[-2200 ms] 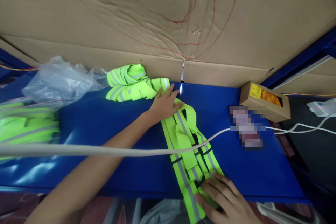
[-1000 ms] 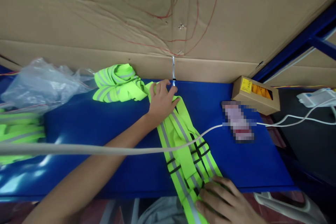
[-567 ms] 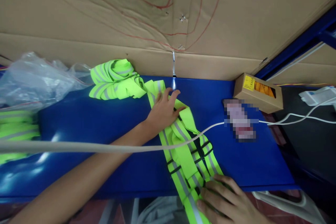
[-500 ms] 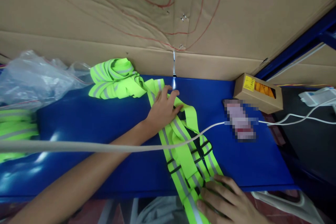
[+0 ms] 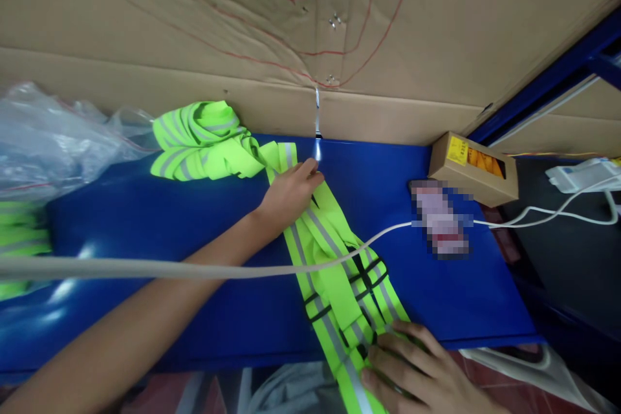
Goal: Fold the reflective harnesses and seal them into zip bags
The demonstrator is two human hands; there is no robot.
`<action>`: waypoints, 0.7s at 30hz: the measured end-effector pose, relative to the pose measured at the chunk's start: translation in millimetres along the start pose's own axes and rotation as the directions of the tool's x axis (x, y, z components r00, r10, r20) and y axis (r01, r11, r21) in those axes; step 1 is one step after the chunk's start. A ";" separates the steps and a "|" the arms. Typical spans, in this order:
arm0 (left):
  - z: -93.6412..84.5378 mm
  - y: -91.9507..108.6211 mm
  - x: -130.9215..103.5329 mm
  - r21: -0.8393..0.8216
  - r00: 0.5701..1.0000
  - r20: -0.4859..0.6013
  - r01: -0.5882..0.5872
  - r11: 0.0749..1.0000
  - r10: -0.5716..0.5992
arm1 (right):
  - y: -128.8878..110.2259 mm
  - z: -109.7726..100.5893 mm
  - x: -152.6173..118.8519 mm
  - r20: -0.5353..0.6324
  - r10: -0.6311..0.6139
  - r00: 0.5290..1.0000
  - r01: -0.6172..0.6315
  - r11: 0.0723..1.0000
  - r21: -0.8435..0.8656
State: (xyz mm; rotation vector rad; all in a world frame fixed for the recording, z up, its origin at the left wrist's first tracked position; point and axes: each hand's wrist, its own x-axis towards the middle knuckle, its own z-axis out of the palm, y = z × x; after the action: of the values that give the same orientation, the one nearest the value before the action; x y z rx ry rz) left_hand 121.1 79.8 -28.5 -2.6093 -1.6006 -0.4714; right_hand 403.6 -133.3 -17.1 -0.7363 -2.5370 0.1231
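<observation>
A neon yellow-green safety vest [image 5: 334, 297], made of straps with grey reflective stripes and black buckles, lies lengthwise across the blue table [image 5: 233, 317]. At its far part, my left hand [image 5: 292, 191] is closed on the straps, fingers curled together. My right hand [image 5: 412, 369] rests on the near part, by the table's front edge, its fingers spread over the straps. Touching the vest's far end is a rolled bundle of the same strapping [image 5: 198, 142]. A white cable [image 5: 272, 270] passes in front of my left forearm and the vest.
Clear plastic bags [image 5: 68, 142] and more folded green strapping [image 5: 22, 233] occupy the left side. A phone [image 5: 439, 217], partly blurred out, lies on the right beside a small cardboard box [image 5: 473, 168] with orange contents. A cardboard wall [image 5: 194, 71] backs the table.
My left fingers have closed from a looser, spread shape. The raised strap loop to the right of that hand now lies flat along the vest. My right hand stays in place.
</observation>
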 end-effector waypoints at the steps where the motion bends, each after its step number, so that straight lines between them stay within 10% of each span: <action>1: 0.2 -2.0 -1.3 -0.006 1.000 0.010 -0.003 1.000 0.003 | 0.5 -0.9 0.5 0.005 -0.004 1.000 0.004 1.000 -0.004; 13: -2.6 -4.6 -8.4 -0.062 0.998 0.001 -0.059 0.996 0.060 | 20.2 -21.7 33.3 0.138 -0.081 0.987 0.058 0.985 0.161; 21: 10.4 -24.5 15.9 -0.109 0.995 0.080 -0.047 0.993 0.056 | 34.8 -28.8 61.2 0.408 -0.007 0.913 -0.133 0.940 0.314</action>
State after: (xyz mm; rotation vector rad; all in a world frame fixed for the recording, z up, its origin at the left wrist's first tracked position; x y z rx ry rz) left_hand 108.7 107.0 -36.8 -2.7760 -1.5687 -0.4645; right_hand 389.3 -73.0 27.0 -0.7112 -2.7656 0.7878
